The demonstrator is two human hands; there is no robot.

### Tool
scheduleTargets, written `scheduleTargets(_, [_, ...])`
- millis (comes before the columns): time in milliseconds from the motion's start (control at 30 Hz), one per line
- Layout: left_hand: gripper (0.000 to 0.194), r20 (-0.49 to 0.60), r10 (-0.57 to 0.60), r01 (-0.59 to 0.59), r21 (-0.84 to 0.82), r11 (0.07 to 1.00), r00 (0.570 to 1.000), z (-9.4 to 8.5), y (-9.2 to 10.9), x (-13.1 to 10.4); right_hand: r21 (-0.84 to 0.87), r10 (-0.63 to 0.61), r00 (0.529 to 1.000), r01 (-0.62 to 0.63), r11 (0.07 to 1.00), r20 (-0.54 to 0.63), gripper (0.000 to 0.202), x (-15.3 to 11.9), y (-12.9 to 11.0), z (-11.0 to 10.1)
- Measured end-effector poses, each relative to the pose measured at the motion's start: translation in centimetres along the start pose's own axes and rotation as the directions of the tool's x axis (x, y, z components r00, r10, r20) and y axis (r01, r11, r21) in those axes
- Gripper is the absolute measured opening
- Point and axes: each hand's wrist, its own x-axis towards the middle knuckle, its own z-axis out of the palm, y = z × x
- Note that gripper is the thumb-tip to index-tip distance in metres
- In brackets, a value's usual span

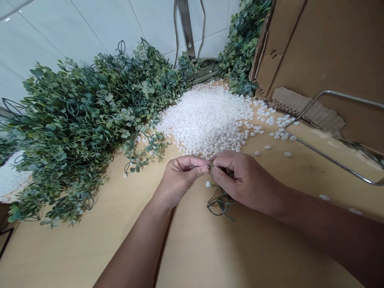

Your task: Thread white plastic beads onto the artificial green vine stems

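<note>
My left hand point(180, 176) is closed in a pinch, thumb against forefinger. What sits between those fingertips is too small and covered to name. Fingertip to fingertip with it, my right hand point(243, 176) is closed on a green artificial plant sprig point(221, 202), whose looped stem hangs below the fingers. A small white bead point(208, 184) shows just under the meeting fingertips, by the stem. Straight beyond both hands spreads a heap of white beads point(207, 120) on the wooden table point(204, 248).
A large pile of artificial greenery point(90, 108) lies at the left, with more foliage point(243, 48) at the back. To the right stand a cardboard box point(336, 56) and a bent metal wire frame point(333, 160). Stray beads dot the table near them. Behind is a white tiled wall point(99, 24).
</note>
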Motion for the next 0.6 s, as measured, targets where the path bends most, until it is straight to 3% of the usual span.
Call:
scheduleTargets(233, [0.016, 0.026, 0.019, -0.018, -0.028, 0.999, 0.999, -0.06, -0.29, 0.05, 0.014, -0.108, 0.994, 0.108, 0.994, -0.009, 0.025, -0.07, -0.48, -0.23])
scheduleTargets(600, [0.014, 0.024, 0.024, -0.022, -0.084, 0.996, 0.999, -0.14, -0.45, -0.01, 0.038, -0.006, 1.000, 0.005, 0.999, 0.018, 0.027, 0.16, -0.12, -0.65])
